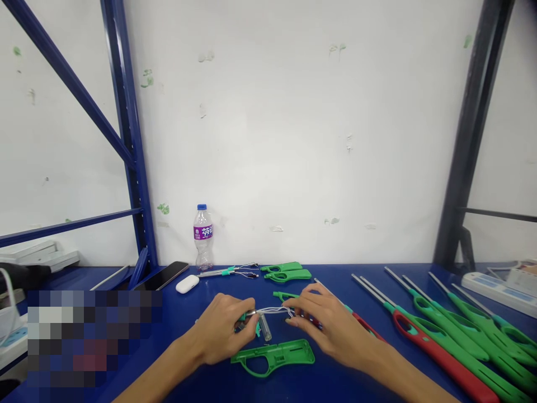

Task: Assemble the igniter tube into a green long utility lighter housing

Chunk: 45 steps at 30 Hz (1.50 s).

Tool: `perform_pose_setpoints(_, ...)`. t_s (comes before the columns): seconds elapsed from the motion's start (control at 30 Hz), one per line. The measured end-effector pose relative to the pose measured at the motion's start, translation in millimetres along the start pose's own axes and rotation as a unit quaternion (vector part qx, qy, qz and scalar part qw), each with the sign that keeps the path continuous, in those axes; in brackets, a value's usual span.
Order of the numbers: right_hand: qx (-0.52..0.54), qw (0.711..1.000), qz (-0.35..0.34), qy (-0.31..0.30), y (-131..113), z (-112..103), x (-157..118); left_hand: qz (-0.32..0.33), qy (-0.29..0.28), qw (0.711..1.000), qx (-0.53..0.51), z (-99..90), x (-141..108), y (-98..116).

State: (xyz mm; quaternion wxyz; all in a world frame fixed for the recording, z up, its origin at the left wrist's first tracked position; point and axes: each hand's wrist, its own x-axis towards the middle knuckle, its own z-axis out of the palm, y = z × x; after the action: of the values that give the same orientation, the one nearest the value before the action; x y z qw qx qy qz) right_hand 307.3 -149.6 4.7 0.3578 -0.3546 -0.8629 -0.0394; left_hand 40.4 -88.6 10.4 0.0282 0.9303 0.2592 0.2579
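My left hand is closed, thumb and forefinger pinching a small part at the end of white wires. At the wires' other end my right hand has its fingers pressed together around the wires and a dark piece partly hidden under the palm. Between the hands a small clear cylinder lies tilted, with teal bits beside my left fingertips. Just below, an open green lighter shell half rests on the blue table. Another green shell piece shows behind the wires, partly covered by my right hand.
Several green and red long lighters lie at the right. Behind are green shell pieces, metal rods with wires, a white case, a phone and a plastic bottle. A power strip sits far right.
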Motion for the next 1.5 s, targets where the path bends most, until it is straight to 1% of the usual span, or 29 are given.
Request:
perform_pose_setpoints(0.37,-0.02,1.0,0.015,-0.011,2.1,-0.7,-0.6,-0.003,0.0,1.0,0.001,-0.5,1.5,-0.5)
perform_pose_setpoints(1.03,-0.018,1.0,0.002,0.008,0.1,-3.4,0.8,0.002,-0.001,1.0,0.008,-1.9,0.7,0.3)
perform_pose_setpoints(1.5,-0.022,1.0,0.004,0.003,-1.4,-4.2,0.9,-0.003,-0.006,1.0,0.011,0.5,0.6,0.4)
